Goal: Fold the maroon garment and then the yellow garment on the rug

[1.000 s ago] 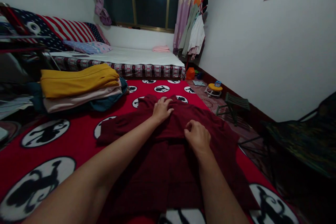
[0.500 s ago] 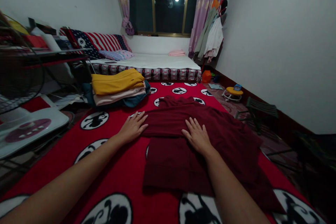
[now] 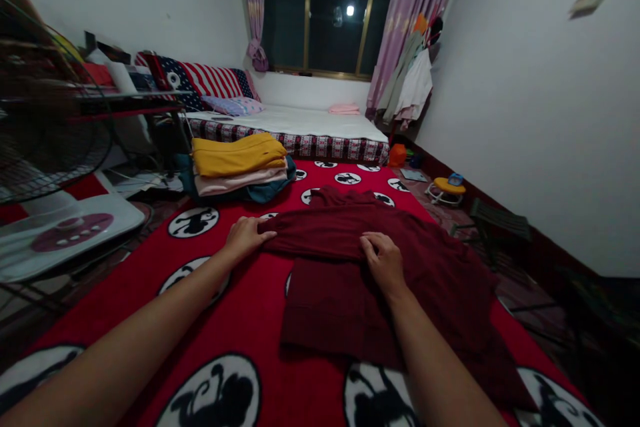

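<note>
On the red blanket, both hands rest at a dark red top lying directly in front of the person. The left hand is half closed at the outer end of what looks like a sleeve, thumb over the cloth; I can't tell whether it pinches it. The right hand is loosely curled, fingertips on the cloth near the middle, any grip hidden from me.

As I judge it, the top is only partly arranged: the sleeve lies in a fairly flat band toward the left, while the right side sprawls wide and unfolded. Its fabric looks soft and matt, rumpled at the far end, straighter along the near hem.

Just beyond, toward the left, a yellow garment sits over a pale pink garment and a blue-green garment, already folded into a thick, round-edged stack. The blanket seems fleecy, printed with white ovals and black figures. Farther back stands a white-topped bed.
</note>
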Tool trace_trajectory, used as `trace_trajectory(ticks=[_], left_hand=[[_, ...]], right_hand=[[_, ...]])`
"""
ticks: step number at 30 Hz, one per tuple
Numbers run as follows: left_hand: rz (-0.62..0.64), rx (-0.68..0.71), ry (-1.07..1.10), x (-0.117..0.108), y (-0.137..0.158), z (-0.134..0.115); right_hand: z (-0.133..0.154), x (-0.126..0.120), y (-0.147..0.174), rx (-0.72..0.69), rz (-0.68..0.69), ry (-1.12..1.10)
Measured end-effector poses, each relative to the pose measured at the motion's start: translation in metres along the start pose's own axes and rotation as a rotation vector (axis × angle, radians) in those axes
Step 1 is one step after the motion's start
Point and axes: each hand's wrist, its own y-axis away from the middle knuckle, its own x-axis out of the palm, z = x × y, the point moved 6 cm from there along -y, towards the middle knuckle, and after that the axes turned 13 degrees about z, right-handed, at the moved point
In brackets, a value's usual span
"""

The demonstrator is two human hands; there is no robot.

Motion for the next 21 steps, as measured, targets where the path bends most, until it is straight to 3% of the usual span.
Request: trace_trajectory(ticks=[3, 8, 11, 14, 18, 21], left_hand=[[0.057, 0.012, 0.011, -0.007, -0.006, -0.001], [-0.027, 0.017, 0.159, -0.043, -0.018, -0.011], [-0.052, 0.081, 0.329, -0.071, -0.032, -0.047], [-0.046, 0.214, 0.51, -0.083, -0.045, -0.107], [0.14, 0.485, 0.941, -0.047, -0.043, -0.179], [0.101, 0.555, 0.879, -0.003, -0.026, -0.187]], right_hand=[[0.009, 0.002, 0.001, -0.016, 0.038, -0.088], [0.008, 0.002, 0.001, 0.103, 0.035, -0.3], [0.002, -0.009, 0.001, 0.163, -0.1, -0.396], [-0.009, -0.022, 0.003, 0.209, -0.259, -0.448], [-0.034, -0.036, 0.012, 0.315, -0.492, -0.552], [-0.053, -0.032, 0.016, 0.442, -0.516, -0.624]])
